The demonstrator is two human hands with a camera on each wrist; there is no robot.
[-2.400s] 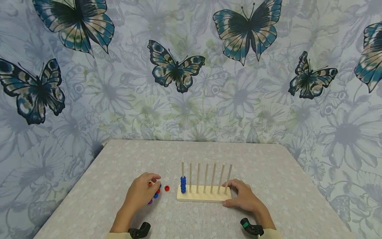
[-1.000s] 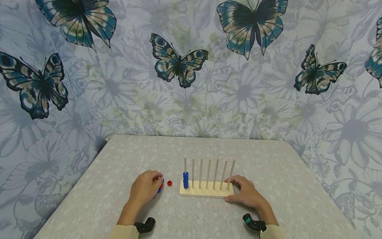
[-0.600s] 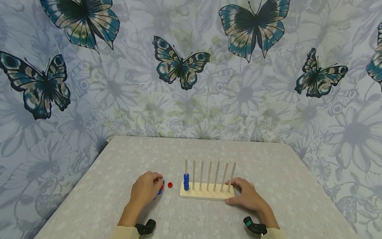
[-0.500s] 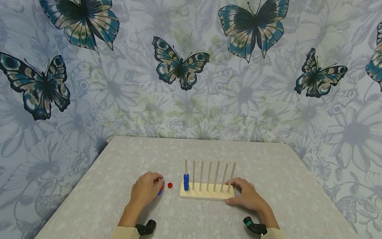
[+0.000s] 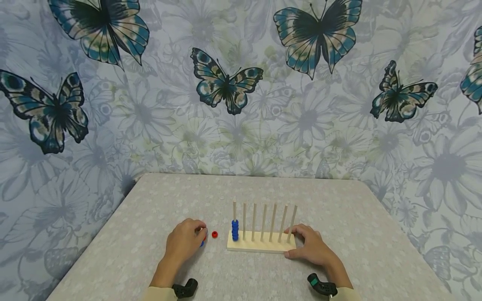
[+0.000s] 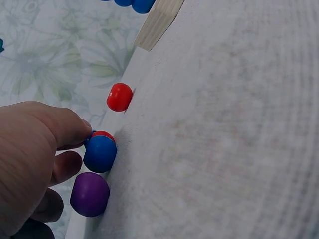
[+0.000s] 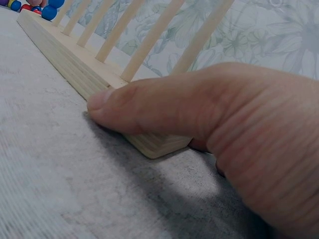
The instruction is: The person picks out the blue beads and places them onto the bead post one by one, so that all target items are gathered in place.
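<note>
In the head view my left hand is lowered over a small group of beads left of the wooden peg stand. The left wrist view shows its thumb against a mostly hidden blue bead, apparently pinched; the opposing fingertip is out of sight. Close by lie another blue bead, a red bead behind it and a purple bead. A separate red bead sits between hand and stand. My right hand grips the right end of the peg stand, thumb along the front edge. Several blue beads are stacked on the leftmost peg.
Both hands are over a table with a pale patterned cover. Several bare upright pegs rise from the stand. Behind the table's far edge is a wall with butterfly patterns.
My left hand has come in closer over the beads, its fingertips drawing together; an orange bead seen by it earlier is now hidden. My right hand keeps its hold. The head view shifted slightly.
</note>
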